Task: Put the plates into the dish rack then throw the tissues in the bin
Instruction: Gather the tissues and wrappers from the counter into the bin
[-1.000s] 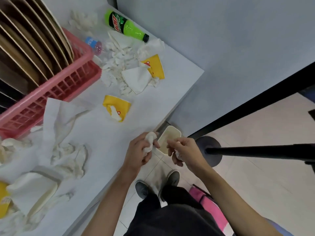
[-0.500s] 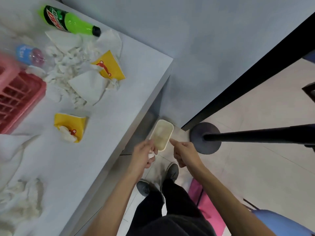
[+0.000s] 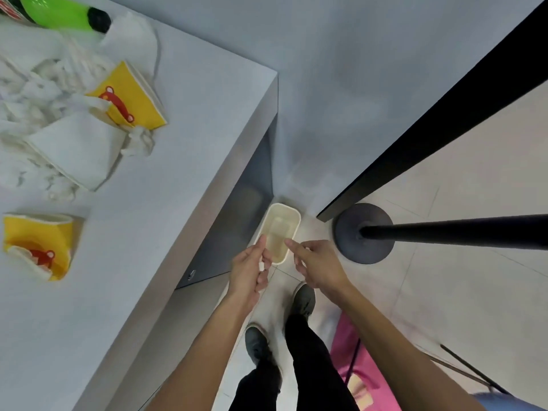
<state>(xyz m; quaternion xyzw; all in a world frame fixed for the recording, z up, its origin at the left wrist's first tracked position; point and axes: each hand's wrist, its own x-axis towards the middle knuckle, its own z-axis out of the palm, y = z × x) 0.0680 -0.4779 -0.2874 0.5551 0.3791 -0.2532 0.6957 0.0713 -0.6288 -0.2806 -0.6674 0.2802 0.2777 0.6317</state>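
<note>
A cream rectangular bin (image 3: 281, 223) stands on the floor by the table's corner, with pale tissue inside it. My left hand (image 3: 249, 271) and my right hand (image 3: 317, 264) hover just above its near end. My left hand's thumb is stretched out and its fingers hang loosely curled, with only a small pale gap showing between them. My right hand points its index finger at the bin and holds nothing. More crumpled tissues (image 3: 44, 84) lie heaped at the table's far left. The dish rack and plates are out of view.
On the white table (image 3: 178, 173) lie two yellow paper cups (image 3: 130, 99) (image 3: 38, 244), a flattened white cup (image 3: 74, 149) and a green bottle (image 3: 59, 13). A black stand with a round base (image 3: 363, 232) is right of the bin. My feet (image 3: 302, 301) are below.
The view swung right and down, and the pink rack left the frame. Both hands carried tissues from the table edge over the bin. Their fingers have loosened and the tissues are gone from them.
</note>
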